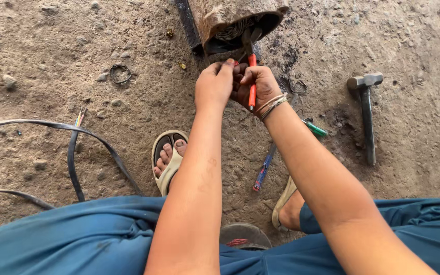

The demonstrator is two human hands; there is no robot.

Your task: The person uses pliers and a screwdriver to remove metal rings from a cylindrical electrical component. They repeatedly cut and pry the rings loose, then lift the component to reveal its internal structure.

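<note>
My right hand (255, 84) grips red-handled pliers (252, 71) whose jaws reach into the open end of a rusty metal housing (232, 18) with coiled windings inside. My left hand (215, 84) is closed beside it, fingertips pinching something small near the pliers, which I cannot make out. Both hands are held together just below the housing's opening. Thin bangles sit on my right wrist.
A hammer (366, 109) lies on the dirt at right. A blue-handled tool (263, 170) and a green-handled tool (315, 128) lie under my right arm. Black cable (75, 153) loops at left; a wire ring (120, 73) lies nearby. My sandalled foot (168, 158) rests below.
</note>
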